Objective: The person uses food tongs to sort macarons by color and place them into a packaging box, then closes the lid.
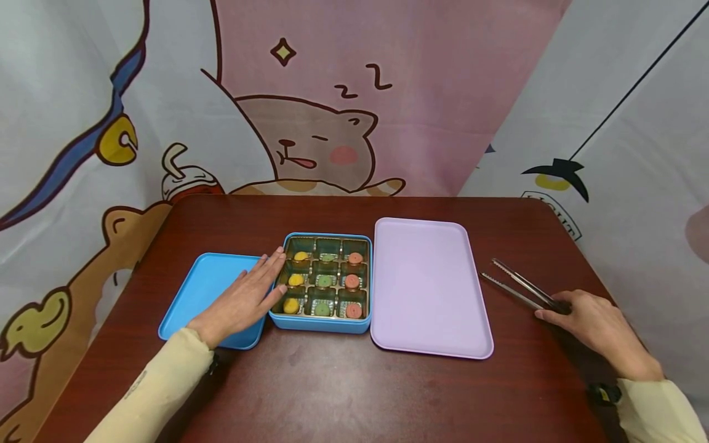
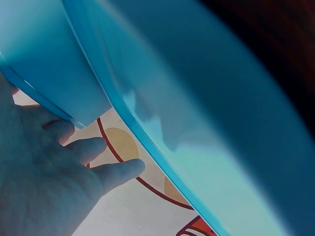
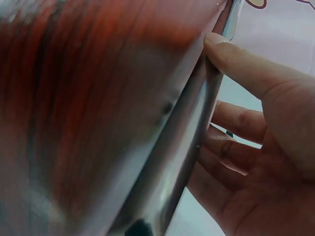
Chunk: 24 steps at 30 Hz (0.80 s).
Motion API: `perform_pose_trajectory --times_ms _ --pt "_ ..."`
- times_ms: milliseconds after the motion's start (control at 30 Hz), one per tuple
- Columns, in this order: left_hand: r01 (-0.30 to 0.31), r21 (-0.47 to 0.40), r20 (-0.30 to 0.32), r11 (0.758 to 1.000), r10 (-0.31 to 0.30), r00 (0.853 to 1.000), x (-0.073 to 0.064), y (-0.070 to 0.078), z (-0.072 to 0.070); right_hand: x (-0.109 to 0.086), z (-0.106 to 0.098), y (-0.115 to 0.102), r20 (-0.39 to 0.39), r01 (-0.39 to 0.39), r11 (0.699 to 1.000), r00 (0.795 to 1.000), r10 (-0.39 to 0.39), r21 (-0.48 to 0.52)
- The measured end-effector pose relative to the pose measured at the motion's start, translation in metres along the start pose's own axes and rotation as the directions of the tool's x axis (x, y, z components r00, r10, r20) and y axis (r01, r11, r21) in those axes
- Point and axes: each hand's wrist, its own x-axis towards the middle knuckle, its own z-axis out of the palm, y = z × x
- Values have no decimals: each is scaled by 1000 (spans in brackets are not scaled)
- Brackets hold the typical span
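Note:
A blue square box [image 1: 327,324] sits near the table's middle, with a gold divided tray inside. Its compartments hold yellow pieces on the left, green pieces [image 1: 324,281] in the middle and orange-pink pieces [image 1: 352,282] on the right. Against the box's left side rests my left hand [image 1: 244,299], fingers fairly straight and thumb at the rim; the left wrist view shows the palm below the blue wall. At the far right my right hand [image 1: 600,323] grips metal tongs [image 1: 520,284] near their closed end, thumb on one side and fingers on the other. The tongs' arms are spread apart.
A blue lid [image 1: 206,295] lies left of the box, partly under my left forearm. A lilac tray [image 1: 429,289] lies flat just right of the box, between it and the tongs. A printed cloth [image 1: 443,92] hangs behind the dark wooden table [image 1: 332,394].

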Motion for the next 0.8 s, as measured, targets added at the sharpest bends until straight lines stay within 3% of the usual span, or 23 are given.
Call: perform_pose_trajectory --times_ms 267,567,800 --pt "2 3 0 1000 -2 1000 0 0 0 0 1 1 11 28 1000 1000 -28 14" --pt "2 6 5 1000 -2 1000 -1 1 0 1 0 -1 55 1 1000 998 -2 19" --pt "2 2 5 1000 -2 1000 -1 1 -1 0 -1 -1 45 -5 1000 999 5 -11"
